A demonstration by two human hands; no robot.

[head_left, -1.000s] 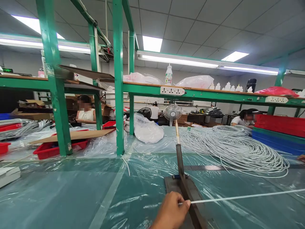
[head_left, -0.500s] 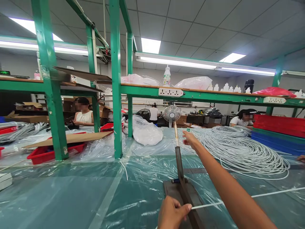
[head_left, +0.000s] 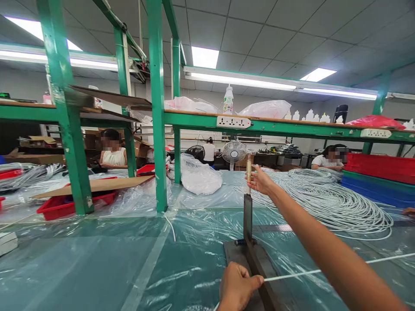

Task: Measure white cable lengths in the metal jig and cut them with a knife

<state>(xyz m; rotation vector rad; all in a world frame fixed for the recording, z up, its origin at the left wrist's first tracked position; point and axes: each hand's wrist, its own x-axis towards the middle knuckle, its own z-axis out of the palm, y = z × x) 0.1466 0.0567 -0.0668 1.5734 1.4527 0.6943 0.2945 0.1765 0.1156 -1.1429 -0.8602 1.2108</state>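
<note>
A dark metal lever cutter stands on the plastic-covered bench in front of me. My left hand pinches a thin white cable against the cutter's left side; the cable runs off to the right. My right hand reaches forward and closes on the pale wooden handle of the raised cutter arm. A big loose heap of coiled white cable lies behind and to the right of the cutter.
Green steel posts and a shelf with a power strip stand behind the bench. A white plastic bag, a desk fan, red trays and stacked red and blue bins lie around. Other people sit at the far left and far right.
My right arm came into view, reached forward and took hold of the cutter's handle, which now stands more upright. My left hand stayed at the cutter, still pinching the cable.
</note>
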